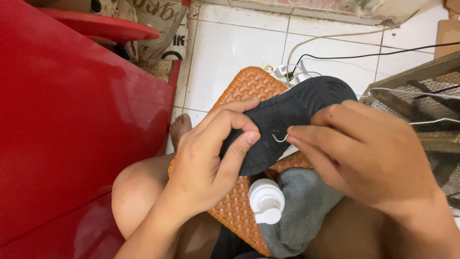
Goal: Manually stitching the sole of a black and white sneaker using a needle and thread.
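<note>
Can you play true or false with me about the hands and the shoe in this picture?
1. The left hand holds a black shoe with its sole turned up. True.
2. The right hand pinches a thin curved needle against the sole. True.
3. The shoe lies over a blue mat. False: the woven mat under it is orange.
4. A white bottle stands next to a grey cloth. True.
5. The big surface on the left is green. False: the panel is red.
6. The floor is made of wood. False: the floor is white tile.
</note>
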